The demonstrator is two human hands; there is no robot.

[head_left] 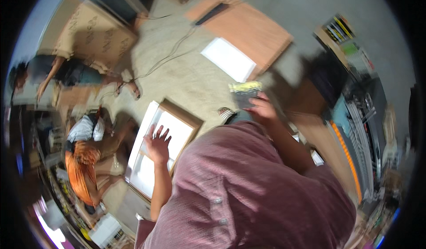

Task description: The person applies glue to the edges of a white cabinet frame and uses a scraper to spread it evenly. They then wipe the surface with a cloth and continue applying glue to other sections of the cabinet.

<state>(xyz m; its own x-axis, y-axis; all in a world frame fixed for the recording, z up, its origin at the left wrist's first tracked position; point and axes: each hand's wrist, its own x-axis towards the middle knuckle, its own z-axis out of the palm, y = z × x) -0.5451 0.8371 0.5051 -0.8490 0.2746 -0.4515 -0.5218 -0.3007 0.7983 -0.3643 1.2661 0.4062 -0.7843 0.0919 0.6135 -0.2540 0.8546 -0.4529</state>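
Observation:
My right hand is closed round a small dark packet with a yellow top edge, held out ahead of my body. Motion blur hides what the packet is. My left hand is open with its fingers spread and holds nothing. Below it, or just beyond it, lies a shallow rectangular piece with a white face and brown sides; I cannot tell whether the hand touches it.
On the floor ahead lie an orange-brown board, a white sheet and a black power strip with trailing cables. Two people are at the left, near large cardboard. Crowded shelving and long metal profiles line the right.

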